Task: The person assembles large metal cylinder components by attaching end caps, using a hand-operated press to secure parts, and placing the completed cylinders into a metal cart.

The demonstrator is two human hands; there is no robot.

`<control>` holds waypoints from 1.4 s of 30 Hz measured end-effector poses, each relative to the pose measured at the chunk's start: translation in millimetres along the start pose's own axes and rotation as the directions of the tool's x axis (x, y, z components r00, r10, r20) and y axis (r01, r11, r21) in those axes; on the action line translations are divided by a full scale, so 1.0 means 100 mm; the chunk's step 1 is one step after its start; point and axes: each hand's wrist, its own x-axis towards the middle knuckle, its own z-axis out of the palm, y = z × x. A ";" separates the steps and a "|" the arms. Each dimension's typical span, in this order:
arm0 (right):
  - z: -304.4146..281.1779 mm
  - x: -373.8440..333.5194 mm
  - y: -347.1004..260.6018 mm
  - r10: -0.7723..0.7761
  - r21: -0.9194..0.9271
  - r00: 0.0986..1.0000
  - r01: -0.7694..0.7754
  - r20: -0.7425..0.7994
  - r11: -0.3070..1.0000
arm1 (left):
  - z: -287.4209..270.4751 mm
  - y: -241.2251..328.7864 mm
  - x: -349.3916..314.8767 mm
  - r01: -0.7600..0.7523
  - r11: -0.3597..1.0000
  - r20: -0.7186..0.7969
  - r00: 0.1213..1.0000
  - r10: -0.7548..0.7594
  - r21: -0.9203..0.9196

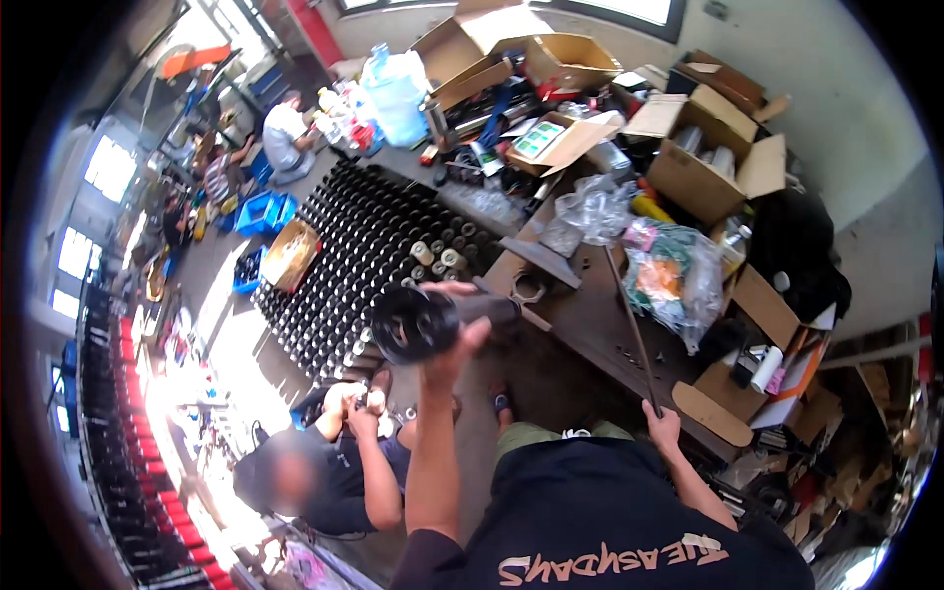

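Raised over the gap beside the workbench [600, 339], my left hand [462, 339] is closed round a black cylindrical part [401, 326]. Its wide, hollow round end faces the camera, and its narrower body points toward the bench. My right hand [663, 425] grips the near end of a long thin metal rod [635, 334] that slants across the bench top. On the bench edge beyond the cylinder lie a metal ring [528, 287] and a flat metal bar [541, 262]. Small loose bits [629, 356] are scattered left of the rod.
Many black cylinders [344, 246] stand in rows on the floor. A co-worker [324, 472] sits close on my left, hands on a small part. Open cardboard boxes [713, 162] and plastic bags [674, 275] crowd the bench's far and right sides. Blue crates [264, 212] stand farther off.
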 end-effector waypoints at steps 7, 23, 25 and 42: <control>-0.28 -0.76 0.25 -0.038 0.069 0.985 0.050 -0.167 0.996 | 0.37 -0.82 1.06 0.232 0.919 -0.101 0.956 -0.277 -0.320; -0.37 -1.28 -0.53 -0.151 0.160 0.954 0.197 -0.260 0.967 | 0.66 -0.98 1.22 0.434 0.877 0.585 0.773 -0.245 -0.206; -0.44 -1.28 -0.62 -0.181 0.152 0.958 0.217 -0.221 0.964 | 0.64 -1.14 1.00 0.320 0.933 0.512 0.837 -0.195 -0.167; -1.48 -1.45 -2.29 -0.528 0.129 0.844 0.516 0.092 0.847 | 1.11 -1.15 0.86 0.116 0.960 -0.481 0.876 0.023 0.256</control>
